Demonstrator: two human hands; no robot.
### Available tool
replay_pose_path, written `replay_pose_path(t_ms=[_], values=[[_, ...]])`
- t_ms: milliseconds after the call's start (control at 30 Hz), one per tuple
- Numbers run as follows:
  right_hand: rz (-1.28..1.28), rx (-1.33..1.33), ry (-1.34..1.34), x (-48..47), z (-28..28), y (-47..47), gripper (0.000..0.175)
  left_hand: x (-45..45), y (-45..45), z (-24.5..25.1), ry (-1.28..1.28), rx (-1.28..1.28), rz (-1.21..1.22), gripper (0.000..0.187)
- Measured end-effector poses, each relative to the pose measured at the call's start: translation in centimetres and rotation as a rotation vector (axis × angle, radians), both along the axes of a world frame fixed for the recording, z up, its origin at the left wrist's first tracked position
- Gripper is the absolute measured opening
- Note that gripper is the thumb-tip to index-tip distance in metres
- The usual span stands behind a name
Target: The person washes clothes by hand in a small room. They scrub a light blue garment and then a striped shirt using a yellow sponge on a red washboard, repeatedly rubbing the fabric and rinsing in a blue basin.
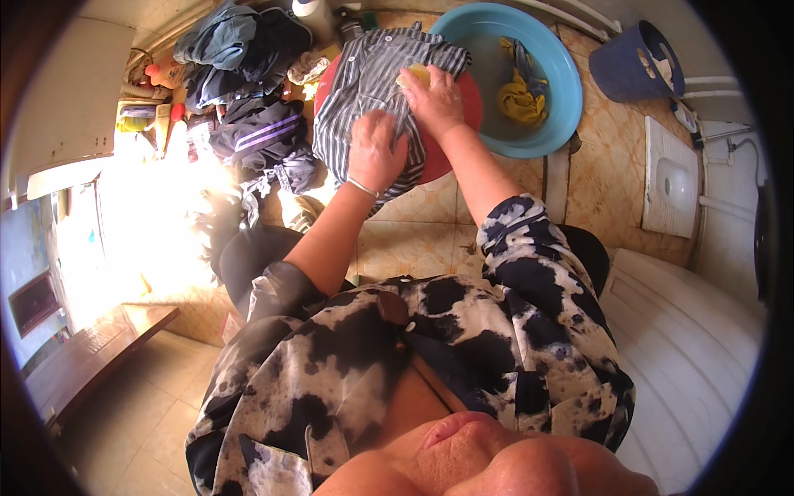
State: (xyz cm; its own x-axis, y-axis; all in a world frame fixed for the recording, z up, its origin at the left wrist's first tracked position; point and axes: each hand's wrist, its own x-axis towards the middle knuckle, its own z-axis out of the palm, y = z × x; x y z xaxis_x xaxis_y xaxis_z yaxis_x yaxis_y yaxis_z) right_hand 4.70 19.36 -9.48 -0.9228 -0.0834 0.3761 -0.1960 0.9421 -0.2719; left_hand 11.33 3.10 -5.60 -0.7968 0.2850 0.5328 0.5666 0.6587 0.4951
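Observation:
A dark-and-white striped shirt [366, 80] lies spread over a red basin [474, 105], with part of it hanging over the near edge. My right hand [434, 96] grips a pale yellow bar of soap [417, 75] against the shirt's upper right part. Lower on the cloth rests my left hand [377, 149], fingers bent and slightly blurred; whether it pinches the fabric cannot be told. Just right of the red basin stands a large light-blue basin [567, 93] of cloudy water with a yellow and grey cloth [524, 96] in it.
Piled dark clothes [267, 130] lie to the left, beside bottles [164, 74] in strong glare. A white bottle [313, 18] stands behind. On the right are a dark blue bin [620, 68], a white squat toilet [673, 180] and wall pipes. A wooden bench [99, 359] is at lower left.

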Motion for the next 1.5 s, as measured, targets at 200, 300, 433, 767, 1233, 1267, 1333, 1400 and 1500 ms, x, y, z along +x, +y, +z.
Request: replay_pose_path(t_ms=[200,300,433,767,1233,1267,1333,1400,1500], values=[[-0.076,0.013,-0.142,0.2,0.7,-1.4,0.051,-4.4,1.5,0.8,-0.307,-0.455,0.238,0.035],[-0.089,-0.011,-0.300,-0.4,1.4,-0.9,0.054,-5.5,2.0,-0.1,-0.201,-0.419,0.248,0.019],[-0.103,-0.401,-0.344,-0.2,2.1,1.6,0.055,-6.3,1.4,-0.7,-0.067,-0.143,0.168,0.012],[0.028,-1.362,0.011,1.6,7.7,4.6,0.049,1.8,-2.9,-1.4,-0.043,-0.114,-0.481,0.021],[0.154,-0.030,-0.214,2.9,2.9,-5.1,0.031,1.6,-8.7,-3.5,-0.145,0.097,0.310,0.013],[0.286,-0.043,-0.224,4.0,2.9,-5.7,0.031,1.6,-8.8,-3.8,-0.128,0.116,0.342,0.014],[0.534,-0.024,-0.223,5.6,2.5,-6.6,0.032,1.7,-8.9,-4.4,-0.191,0.152,0.416,0.011],[0.490,0.078,-0.080,6.2,1.8,-7.0,0.032,2.2,-8.8,-4.7,-0.188,0.122,0.536,0.004],[0.314,-0.015,0.049,5.0,0.5,-6.6,0.033,3.5,-8.0,-4.4,-0.575,0.133,0.656,0.020]])
